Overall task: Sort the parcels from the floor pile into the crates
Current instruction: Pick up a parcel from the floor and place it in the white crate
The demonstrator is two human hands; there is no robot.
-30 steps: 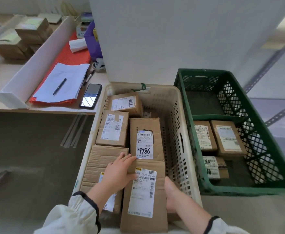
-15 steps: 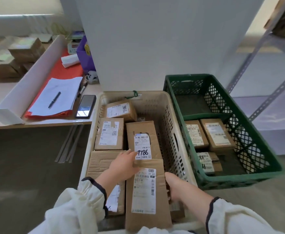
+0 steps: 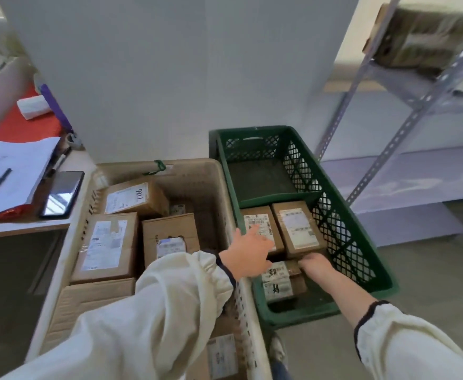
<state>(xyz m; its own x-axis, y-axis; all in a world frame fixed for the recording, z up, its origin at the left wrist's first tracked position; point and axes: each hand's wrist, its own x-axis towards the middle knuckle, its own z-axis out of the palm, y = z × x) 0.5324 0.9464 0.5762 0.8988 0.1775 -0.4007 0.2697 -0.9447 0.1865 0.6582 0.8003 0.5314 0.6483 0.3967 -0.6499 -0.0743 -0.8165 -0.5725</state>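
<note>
A green crate (image 3: pixel 252 130) stands right of a beige crate (image 3: pixel 226 204). Its near half holds two brown labelled parcels side by side, one left (image 3: pixel 255 219) and one right (image 3: pixel 297 226), and a smaller parcel (image 3: pixel 277 283) with black writing in front. My left hand (image 3: pixel 248 250) reaches across the beige rim, fingers straight, over the left parcel. My right hand (image 3: pixel 314 266) is inside the green crate at the near end of the right parcel, fingers curled downward with the tips hidden. The beige crate holds several cardboard parcels (image 3: pixel 104 242), partly covered by my left sleeve.
A desk at the left carries papers (image 3: pixel 13 165) with a pen, a red folder and a phone (image 3: pixel 63 193). A white panel (image 3: pixel 170 78) rises behind both crates. A grey metal shelf (image 3: pixel 417 91) with a wrapped bundle (image 3: pixel 422 34) stands at the right. My shoe (image 3: pixel 277 349) is between the crates.
Both hands have left the long parcel in the beige crate and moved right into the green crate. The view has swung right and up.
</note>
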